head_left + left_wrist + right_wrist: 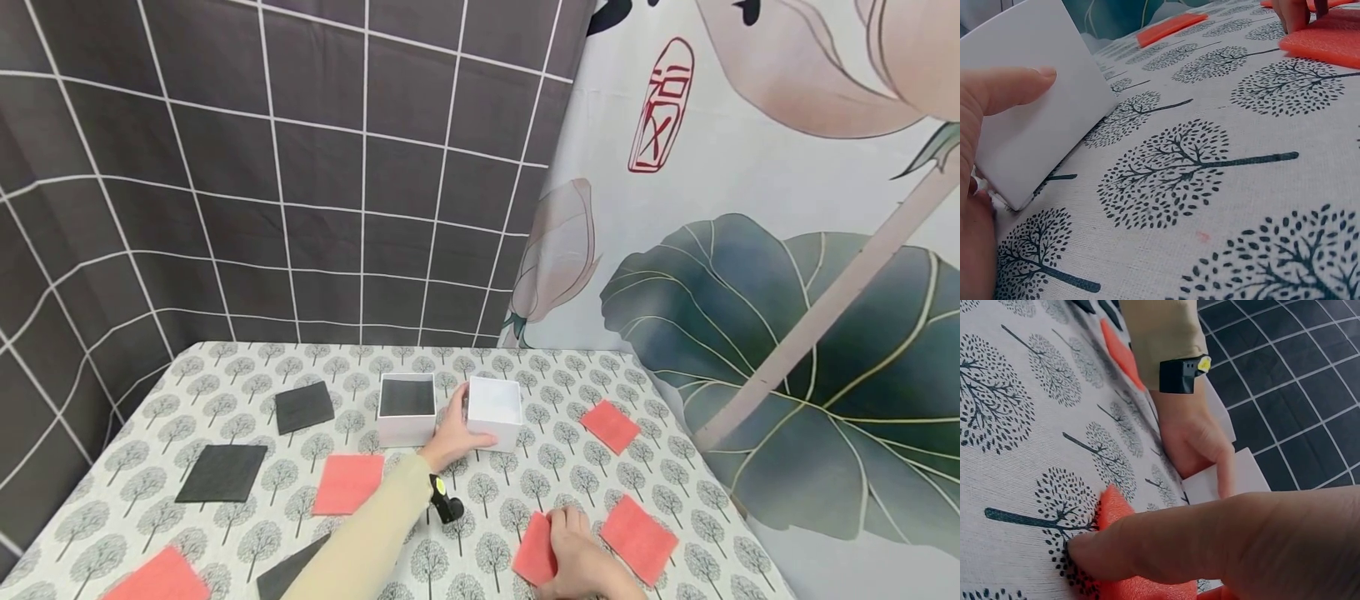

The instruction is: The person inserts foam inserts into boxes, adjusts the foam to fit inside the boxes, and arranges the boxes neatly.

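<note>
Left hand [453, 435] grips a white box [507, 435]; right hand [579, 552] pinches a red square [533, 552]. Seemingly a pickup; lifting calls for steady pressure.

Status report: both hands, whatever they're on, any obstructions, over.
Left hand grips the white-interior box. Right hand touches a red square. Nothing visible blocking the stretch between square and box.

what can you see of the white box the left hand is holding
The white box is plain, open-topped and straight-walled, its material like smooth card. It stands open side up on the tree-print cloth, beside another, dark-bottomed box. Its visible interior is white. The left hand grips it, the thumb lying along one wall.
</note>
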The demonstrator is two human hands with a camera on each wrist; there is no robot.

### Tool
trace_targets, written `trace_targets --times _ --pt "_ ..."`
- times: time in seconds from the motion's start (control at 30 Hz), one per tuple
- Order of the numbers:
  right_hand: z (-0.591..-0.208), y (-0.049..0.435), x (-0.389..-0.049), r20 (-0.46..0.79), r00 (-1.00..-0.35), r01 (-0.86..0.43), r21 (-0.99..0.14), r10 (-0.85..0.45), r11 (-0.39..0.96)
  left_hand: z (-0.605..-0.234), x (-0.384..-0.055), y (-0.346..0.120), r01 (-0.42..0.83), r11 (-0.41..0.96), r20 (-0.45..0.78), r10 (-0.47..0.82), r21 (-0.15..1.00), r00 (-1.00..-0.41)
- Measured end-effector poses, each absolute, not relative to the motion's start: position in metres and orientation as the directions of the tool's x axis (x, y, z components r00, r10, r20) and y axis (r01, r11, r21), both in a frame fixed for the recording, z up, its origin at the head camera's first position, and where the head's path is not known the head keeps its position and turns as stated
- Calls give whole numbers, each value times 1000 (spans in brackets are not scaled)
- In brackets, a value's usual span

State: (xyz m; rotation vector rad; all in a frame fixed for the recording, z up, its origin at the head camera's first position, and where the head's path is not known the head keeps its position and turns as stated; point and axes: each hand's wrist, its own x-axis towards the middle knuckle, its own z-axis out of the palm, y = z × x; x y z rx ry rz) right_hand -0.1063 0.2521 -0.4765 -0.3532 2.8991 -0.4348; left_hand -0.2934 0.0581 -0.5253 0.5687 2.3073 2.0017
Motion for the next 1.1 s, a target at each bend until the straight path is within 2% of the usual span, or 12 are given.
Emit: trace_targets --times 0.2,0.43,0.87,1.1 --pt "-475 252 -109 -170 -951 -207 -270 -258 940 -528 -293 57 261 124 216 295 957 -931" --pt "-471 253 -112 -190 -956 -147 -345 -223 927 -530 -294 57 254 74 223 288 964 -931" --pt "-465 252 -122 -59 -965 -207 -437 -257 876 -539 -296 61 238 97 203 277 966 -939" --pt "-458 252 -131 -12 -970 -217 -412 -243 885 -538 -296 61 246 107 208 282 963 -937"
